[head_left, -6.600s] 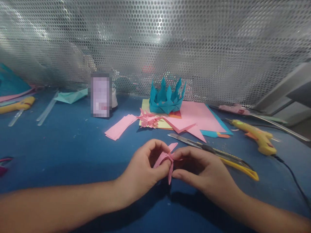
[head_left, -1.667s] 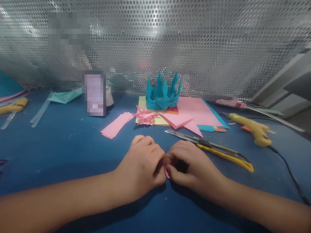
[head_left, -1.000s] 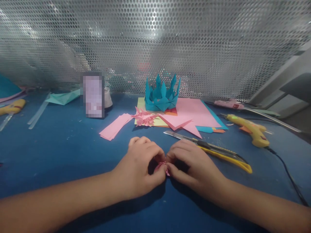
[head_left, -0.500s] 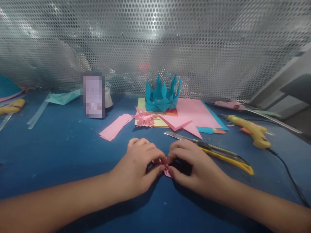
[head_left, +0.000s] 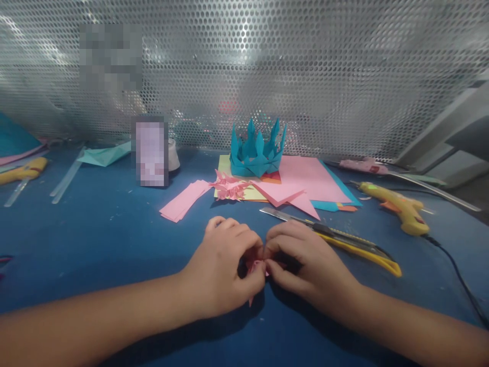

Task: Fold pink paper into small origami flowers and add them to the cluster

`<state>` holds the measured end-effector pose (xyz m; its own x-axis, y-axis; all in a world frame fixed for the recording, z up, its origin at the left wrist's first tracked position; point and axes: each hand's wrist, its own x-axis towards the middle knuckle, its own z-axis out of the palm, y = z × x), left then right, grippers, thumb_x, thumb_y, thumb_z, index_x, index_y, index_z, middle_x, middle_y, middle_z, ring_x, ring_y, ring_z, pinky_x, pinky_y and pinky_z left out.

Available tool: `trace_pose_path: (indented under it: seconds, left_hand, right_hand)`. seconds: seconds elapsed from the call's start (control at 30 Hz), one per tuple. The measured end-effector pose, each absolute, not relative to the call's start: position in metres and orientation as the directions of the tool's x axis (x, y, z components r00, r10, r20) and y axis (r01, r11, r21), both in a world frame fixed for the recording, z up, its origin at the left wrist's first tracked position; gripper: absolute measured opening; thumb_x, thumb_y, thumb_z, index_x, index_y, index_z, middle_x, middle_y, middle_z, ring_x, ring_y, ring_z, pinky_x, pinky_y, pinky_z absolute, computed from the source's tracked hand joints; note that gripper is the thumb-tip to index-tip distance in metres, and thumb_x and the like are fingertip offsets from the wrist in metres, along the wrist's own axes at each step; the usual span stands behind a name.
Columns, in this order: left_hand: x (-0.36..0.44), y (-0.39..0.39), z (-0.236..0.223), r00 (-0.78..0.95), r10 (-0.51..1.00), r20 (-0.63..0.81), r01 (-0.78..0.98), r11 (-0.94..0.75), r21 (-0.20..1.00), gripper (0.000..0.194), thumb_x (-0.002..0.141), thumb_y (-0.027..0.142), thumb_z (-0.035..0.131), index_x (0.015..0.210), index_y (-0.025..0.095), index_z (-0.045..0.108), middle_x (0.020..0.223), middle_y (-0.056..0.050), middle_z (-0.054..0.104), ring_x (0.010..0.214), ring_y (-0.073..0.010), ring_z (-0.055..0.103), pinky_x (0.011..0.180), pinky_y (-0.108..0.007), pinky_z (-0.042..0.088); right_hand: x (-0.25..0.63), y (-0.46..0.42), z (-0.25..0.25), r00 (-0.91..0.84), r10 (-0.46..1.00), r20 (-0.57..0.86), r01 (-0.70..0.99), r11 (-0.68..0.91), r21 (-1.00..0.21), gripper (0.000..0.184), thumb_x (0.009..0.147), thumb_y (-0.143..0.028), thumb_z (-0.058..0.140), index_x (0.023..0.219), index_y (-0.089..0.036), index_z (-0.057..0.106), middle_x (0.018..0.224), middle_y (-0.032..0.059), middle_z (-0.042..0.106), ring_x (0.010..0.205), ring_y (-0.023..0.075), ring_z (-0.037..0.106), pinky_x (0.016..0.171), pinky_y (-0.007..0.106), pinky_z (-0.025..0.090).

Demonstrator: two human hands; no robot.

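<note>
Thumb and fingers of my left hand (head_left: 229,267) pinch a small folded pink paper piece (head_left: 251,299). My right hand (head_left: 305,257) meets it from the other side, its thumb and forefinger closed at the paper's edge. Most of the piece is hidden behind the fingers; a pink point sticks out below my left thumb. Just beyond my right hand lies a utility knife (head_left: 344,239) with a yellow handle and its blade out. Pink folded paper pieces (head_left: 230,187) sit farther back, beside a fanned stack of pink paper strips (head_left: 185,200).
A blue paper crown (head_left: 256,158) stands on coloured paper sheets (head_left: 315,178). At right lies a yellow hot glue gun (head_left: 401,209) with its cord. A blurred phone (head_left: 152,155) stands at left, near glue sticks (head_left: 66,178). A perforated metal panel (head_left: 324,76) closes the back.
Earlier the pink piece showed long open flaps between my hands; now it is mostly covered. Over the last second my fingers shift slightly on it, and a point now shows below my left thumb.
</note>
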<state>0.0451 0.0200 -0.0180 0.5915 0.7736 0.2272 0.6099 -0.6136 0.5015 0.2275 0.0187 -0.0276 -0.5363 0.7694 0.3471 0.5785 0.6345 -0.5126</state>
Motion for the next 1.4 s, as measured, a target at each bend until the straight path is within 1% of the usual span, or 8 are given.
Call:
trace_pose_path:
  seconds: [0.23, 0.4, 0.53, 0.67, 0.87, 1.1, 1.27, 1.4]
  left_hand:
    - [0.045, 0.023, -0.025, 0.572, 0.782, 0.248, 0.614, -0.608, 0.504, 0.003, 0.07, 0.016, 0.052, 0.068, 0.018, 0.051, 0.067, 0.003, 0.054, 0.072, -0.0154, 0.047, 0.076, -0.036, 0.031]
    - [0.043, 0.023, -0.027, 0.564, 0.777, 0.279, 0.601, -0.618, 0.506, 0.005, 0.072, 0.015, 0.051, 0.07, 0.019, 0.053, 0.067, 0.003, 0.055, 0.072, -0.0156, 0.048, 0.076, -0.037, 0.032]
    - [0.04, 0.024, -0.03, 0.558, 0.771, 0.307, 0.593, -0.629, 0.503, 0.005, 0.073, 0.015, 0.053, 0.072, 0.019, 0.055, 0.076, 0.002, 0.056, 0.077, -0.0157, 0.049, 0.078, -0.036, 0.032]
    - [0.039, 0.025, -0.032, 0.573, 0.753, 0.325, 0.581, -0.652, 0.487, 0.003, 0.076, 0.016, 0.054, 0.075, 0.019, 0.055, 0.089, 0.001, 0.058, 0.084, -0.0154, 0.051, 0.083, -0.036, 0.03]
    - [0.039, 0.026, -0.032, 0.618, 0.728, 0.298, 0.583, -0.678, 0.447, 0.005, 0.08, 0.018, 0.052, 0.081, 0.02, 0.056, 0.09, 0.003, 0.064, 0.088, -0.0161, 0.052, 0.086, -0.037, 0.027]
    - [0.04, 0.025, -0.036, 0.624, 0.665, 0.411, 0.583, -0.746, 0.321, 0.006, 0.08, 0.018, 0.052, 0.079, 0.021, 0.057, 0.092, 0.002, 0.063, 0.091, -0.0172, 0.051, 0.092, -0.04, 0.023]
    - [0.04, 0.026, -0.037, 0.605, 0.653, 0.456, 0.567, -0.755, 0.328, 0.006, 0.078, 0.015, 0.054, 0.078, 0.02, 0.056, 0.09, 0.003, 0.063, 0.089, -0.0161, 0.052, 0.092, -0.04, 0.023]
    - [0.041, 0.026, -0.037, 0.59, 0.657, 0.47, 0.567, -0.751, 0.338, 0.007, 0.077, 0.014, 0.054, 0.076, 0.02, 0.056, 0.088, 0.002, 0.063, 0.087, -0.0157, 0.052, 0.091, -0.039, 0.024]
  right_hand:
    - [0.225, 0.017, -0.028, -0.563, 0.777, 0.282, 0.463, 0.579, -0.671, 0.014, 0.076, -0.007, 0.056, 0.075, -0.02, 0.059, 0.083, 0.0023, 0.062, 0.077, 0.0147, 0.058, 0.071, 0.028, 0.047]
    - [0.227, 0.02, -0.027, -0.398, 0.909, 0.12, 0.396, 0.289, -0.872, 0.004, 0.084, -0.022, 0.051, 0.083, -0.019, 0.054, 0.075, 0.0023, 0.062, 0.067, 0.0144, 0.06, 0.061, 0.027, 0.051]
    - [0.228, 0.024, -0.026, -0.369, 0.927, 0.064, 0.364, 0.208, -0.908, 0.005, 0.082, -0.024, 0.052, 0.081, -0.019, 0.053, 0.073, 0.0006, 0.059, 0.065, 0.013, 0.058, 0.06, 0.026, 0.05]
    - [0.227, 0.026, -0.026, -0.39, 0.919, -0.063, 0.29, 0.058, -0.955, 0.005, 0.078, -0.022, 0.056, 0.079, -0.018, 0.053, 0.068, -0.002, 0.057, 0.059, 0.0097, 0.055, 0.056, 0.023, 0.048]
    - [0.228, 0.028, -0.027, -0.397, 0.897, -0.195, 0.152, -0.146, -0.978, 0.013, 0.073, -0.018, 0.062, 0.079, -0.018, 0.051, 0.066, -0.0045, 0.057, 0.059, 0.0078, 0.057, 0.058, 0.022, 0.047]
    - [0.231, 0.03, -0.028, -0.421, 0.873, -0.244, 0.15, -0.198, -0.969, 0.014, 0.076, -0.023, 0.064, 0.08, -0.018, 0.052, 0.063, -0.0046, 0.058, 0.058, 0.0072, 0.055, 0.057, 0.021, 0.045]
    - [0.233, 0.03, -0.028, -0.405, 0.856, -0.321, 0.099, -0.308, -0.946, 0.026, 0.07, -0.028, 0.073, 0.081, -0.017, 0.052, 0.064, -0.0034, 0.059, 0.058, 0.0078, 0.056, 0.058, 0.022, 0.045]
    - [0.232, 0.029, -0.024, -0.353, 0.867, -0.353, 0.075, -0.35, -0.934, 0.029, 0.067, -0.026, 0.076, 0.076, -0.017, 0.05, 0.061, -0.0045, 0.058, 0.053, 0.0068, 0.054, 0.052, 0.021, 0.043]
